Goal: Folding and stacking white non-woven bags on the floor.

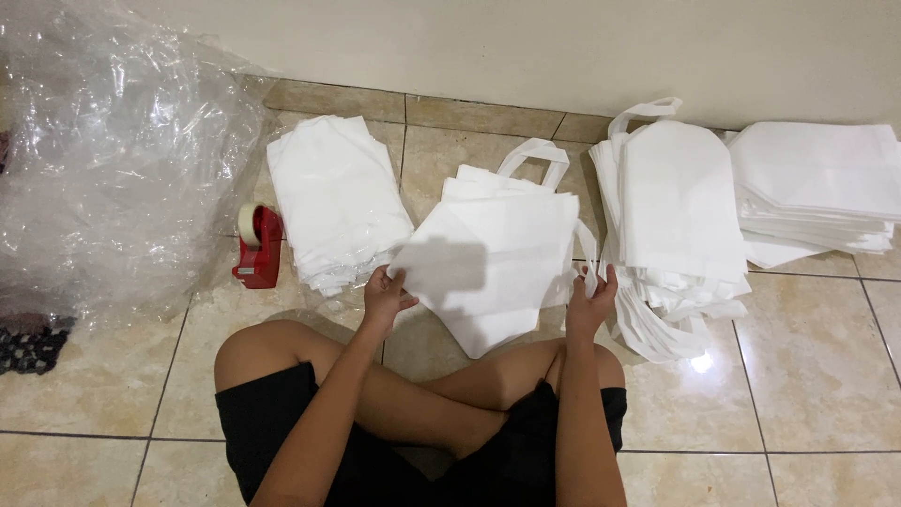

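Tiled floor (807,376), white bag (497,263) (both hands)

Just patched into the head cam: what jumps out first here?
Both hands, left hand and right hand, hold a white tote bag above crossed legs. Stacks of white bags line the wall; a red tape dispenser and crumpled clear plastic sit at left.

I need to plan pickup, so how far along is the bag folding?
Done, it seems: folded white stacks at far left and far right. In hand: one white bag, held by left hand and right hand. Left: the handled pile beside it, apparently unfolded.
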